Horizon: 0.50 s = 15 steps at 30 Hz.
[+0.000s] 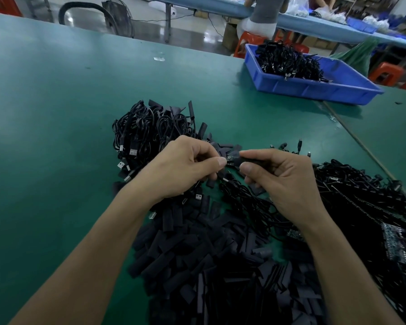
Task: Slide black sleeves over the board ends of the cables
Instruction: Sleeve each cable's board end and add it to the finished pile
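Observation:
My left hand [185,165] pinches the small board end [230,159] of a black cable between thumb and fingers. My right hand [281,179] holds a black sleeve [251,160] whose mouth meets that board end; how far it covers the board is hidden by my fingers. The cable [242,195] hangs down between my hands. A heap of loose black sleeves [209,254] lies under my forearms. A pile of coiled USB cables [148,132] sits just beyond my left hand.
The green table [56,113] carries a blue bin [314,85] of black cables at the back right. More cables with bare boards [366,202] lie at my right. A person sits on a red stool [251,41] at another table behind.

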Motion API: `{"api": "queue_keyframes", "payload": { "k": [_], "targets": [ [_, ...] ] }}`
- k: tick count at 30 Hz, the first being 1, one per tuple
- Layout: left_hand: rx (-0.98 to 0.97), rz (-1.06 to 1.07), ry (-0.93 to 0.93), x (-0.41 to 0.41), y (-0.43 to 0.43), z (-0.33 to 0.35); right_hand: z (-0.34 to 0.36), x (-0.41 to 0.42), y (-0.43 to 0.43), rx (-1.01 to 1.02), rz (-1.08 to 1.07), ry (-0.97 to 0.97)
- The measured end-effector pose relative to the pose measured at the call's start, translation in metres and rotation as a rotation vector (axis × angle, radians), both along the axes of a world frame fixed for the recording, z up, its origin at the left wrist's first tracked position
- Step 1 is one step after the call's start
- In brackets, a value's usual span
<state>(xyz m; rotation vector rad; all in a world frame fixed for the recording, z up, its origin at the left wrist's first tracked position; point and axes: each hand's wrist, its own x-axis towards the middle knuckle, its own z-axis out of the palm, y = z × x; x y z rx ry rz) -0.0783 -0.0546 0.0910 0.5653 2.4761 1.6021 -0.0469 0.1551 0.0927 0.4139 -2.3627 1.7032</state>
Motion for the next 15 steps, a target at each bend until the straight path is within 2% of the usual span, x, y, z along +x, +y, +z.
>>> {"api": "queue_keyframes", "payload": {
  "k": [15],
  "targets": [
    [-0.036, -0.01, 0.095, 0.0018, 0.0071, -0.0026, -0.0059, 0.0008, -0.0011, -0.048, -0.014, 0.007]
  ]
}}
